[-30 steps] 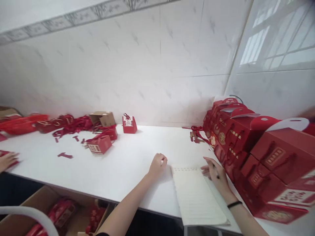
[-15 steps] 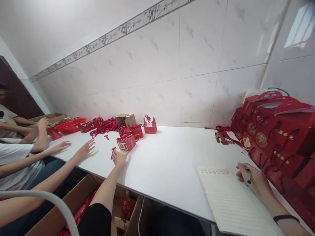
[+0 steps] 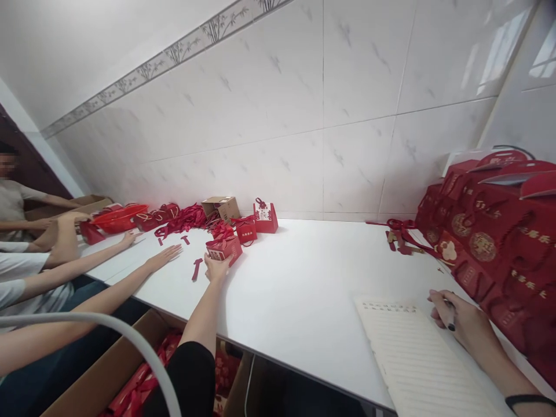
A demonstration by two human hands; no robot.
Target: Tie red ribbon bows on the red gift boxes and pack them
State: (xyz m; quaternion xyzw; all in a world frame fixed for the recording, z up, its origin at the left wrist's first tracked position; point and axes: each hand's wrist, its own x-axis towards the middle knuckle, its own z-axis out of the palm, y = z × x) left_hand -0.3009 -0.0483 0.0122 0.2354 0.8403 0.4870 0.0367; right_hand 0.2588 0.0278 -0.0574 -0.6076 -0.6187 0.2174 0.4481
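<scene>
Co-workers in pale tops (image 3: pixel 17 197) sit at nine o'clock, their bare arms stretched along the white, smooth-topped counter (image 3: pixel 304 301). A glossy bright red plastic-looking item (image 3: pixel 124 219) lies beyond their hands, beside a tangled heap of dark red ribbons (image 3: pixel 191 217). Below the counter edge, towards eight o'clock, an open brown cardboard carton (image 3: pixel 104 365) contains red packets (image 3: pixel 134 394); a curved pale tube (image 3: pixel 65 318) crosses in front of it.

Near eight o'clock from the centre, the left hand (image 3: pixel 217 267) grasps the near end of a small red house-shaped paper box (image 3: pixel 228 249), which sits on the counter. A flat dark red strip (image 3: pixel 197 269) lies just beside this hand, at nine o'clock from it. At twelve o'clock from the held box stands a plain brown cardboard box (image 3: pixel 221 207), and at one o'clock an upright red box with a white patterned panel (image 3: pixel 266 217).

Towards four o'clock, a cream ruled paper pad (image 3: pixel 403 347) rests on the counter. Just right of it, the right hand (image 3: pixel 463 327) has its fingers closed around a dark slim pen (image 3: pixel 452 319). At three o'clock, red gift boxes with rope handles (image 3: pixel 490 231) are crowded together beside dark red ribbons with gold pieces (image 3: pixel 402 234).
</scene>
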